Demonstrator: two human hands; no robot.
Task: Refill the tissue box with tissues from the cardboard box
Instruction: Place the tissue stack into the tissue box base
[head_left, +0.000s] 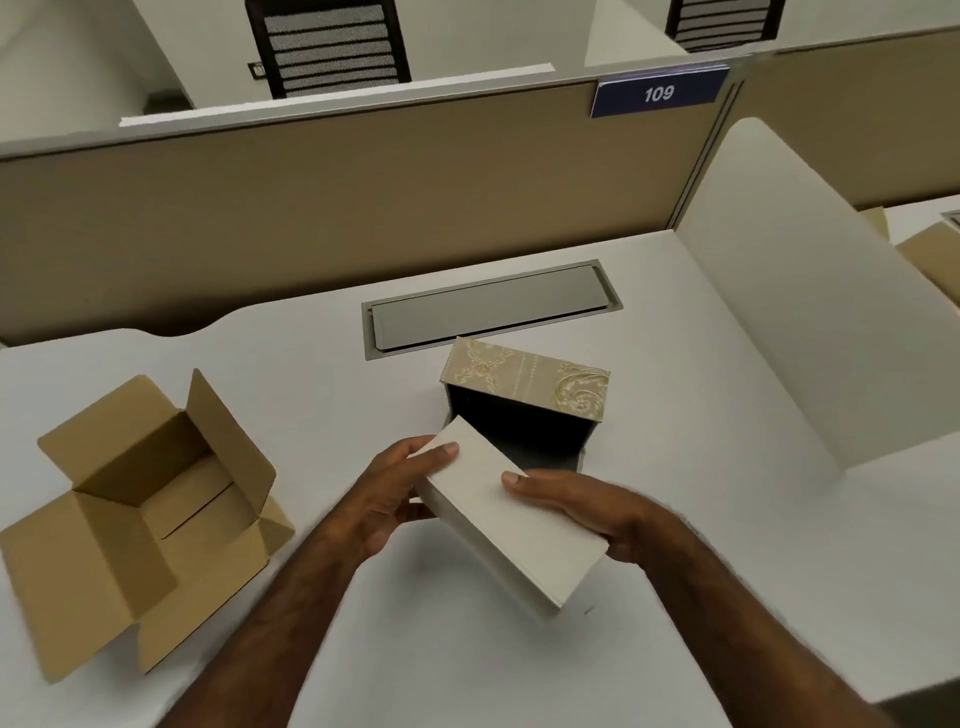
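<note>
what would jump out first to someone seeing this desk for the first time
Front and centre, the left hand and right hand hold a white stack of tissues between them, its far end at the dark opening of the patterned tissue box. At the left sits an open cardboard box, and a blue 109 sign marks the partition behind.

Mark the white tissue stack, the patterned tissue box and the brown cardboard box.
white tissue stack (511, 525), head view, top face.
patterned beige tissue box (524, 375), head view, decorated side panel.
brown cardboard box (78, 561), head view, near flap.
</note>
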